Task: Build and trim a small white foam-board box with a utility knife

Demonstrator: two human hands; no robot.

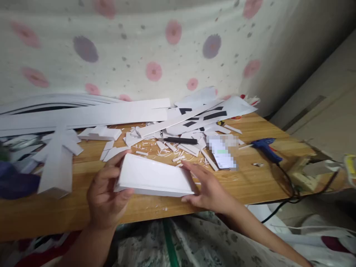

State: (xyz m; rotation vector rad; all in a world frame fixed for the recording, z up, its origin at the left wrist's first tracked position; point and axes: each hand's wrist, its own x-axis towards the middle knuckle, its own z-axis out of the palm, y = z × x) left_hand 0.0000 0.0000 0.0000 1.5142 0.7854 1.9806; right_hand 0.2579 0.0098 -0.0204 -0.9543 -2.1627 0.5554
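A white foam-board piece, shaped like a shallow tapered box [157, 174], is held up over the front of the wooden table. My left hand [107, 193] grips its left end, thumb along the near lower edge and fingers behind. At the other end my right hand [207, 189] holds it between thumb and fingers. Just beyond it lie white scraps and shavings [178, 157] and a black strip [180, 140]. To the left rests a white folded board piece [57, 167] with slanted side arms.
A phone [222, 154] lies right of the scraps. A blue glue gun [265, 148] with a black cord is farther right. Long white board strips [83, 115] and black-marked sheets [205, 115] sit at the back before a flowered curtain [133, 44]. The wooden table [155, 218] ends near my body.
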